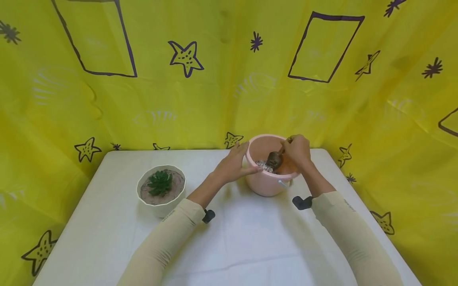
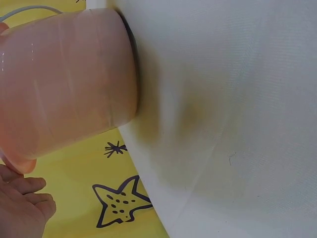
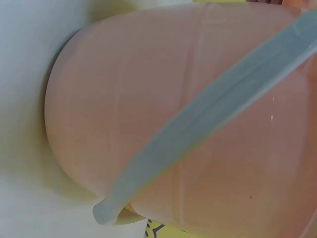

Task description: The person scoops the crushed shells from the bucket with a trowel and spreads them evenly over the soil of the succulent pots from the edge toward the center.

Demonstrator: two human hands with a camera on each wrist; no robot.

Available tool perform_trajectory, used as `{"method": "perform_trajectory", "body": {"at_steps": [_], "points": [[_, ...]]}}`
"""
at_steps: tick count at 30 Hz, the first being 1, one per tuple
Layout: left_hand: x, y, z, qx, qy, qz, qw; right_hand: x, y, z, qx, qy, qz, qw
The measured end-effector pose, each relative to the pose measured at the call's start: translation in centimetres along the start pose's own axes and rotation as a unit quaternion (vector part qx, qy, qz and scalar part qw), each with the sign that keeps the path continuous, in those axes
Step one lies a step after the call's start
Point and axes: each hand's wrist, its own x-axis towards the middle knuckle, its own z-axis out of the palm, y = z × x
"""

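A pink bucket (image 1: 266, 186) stands on the table, with pale speckled gravel (image 1: 264, 165) at its bottom. My left hand (image 1: 233, 163) holds the bucket's rim at the left, its thumb along the front edge. In the left wrist view, the fingers (image 2: 32, 191) of that hand show beside the rim. The right hand (image 1: 297, 150) grips the handle of a small brown trowel (image 1: 274, 159), whose head points down into the bucket at the gravel. The right wrist view is filled by the bucket's side and its grey handle (image 3: 193, 121), which hangs down; the right hand's fingers are hidden there.
To the left, a white faceted pot (image 1: 161, 208) holds a green succulent (image 1: 160, 182) in greyish soil. A white cloth covers the table (image 1: 232, 246). Yellow patterned curtain (image 1: 214, 99) hangs close behind and along both sides.
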Motion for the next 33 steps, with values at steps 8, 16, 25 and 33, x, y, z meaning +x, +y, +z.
{"method": "perform_trajectory", "body": {"at_steps": [8,16,25,33], "points": [[-0.1,0.1,-0.1,0.0,0.001,-0.007,1.0,-0.2,0.5,0.2,-0.004,0.043,0.005,0.9991],[-0.1,0.1,0.0,-0.009,0.001,-0.009,0.9999,-0.1,-0.1,0.9,0.007,0.069,0.03,0.9972],[0.0,0.0,0.0,-0.011,0.002,-0.015,0.9998,0.7,-0.8,1.8,0.044,0.066,0.081,0.9936],[0.1,0.0,0.2,-0.021,0.004,-0.005,0.9998,1.1,-0.2,1.6,0.125,0.029,0.117,0.9847]]}}
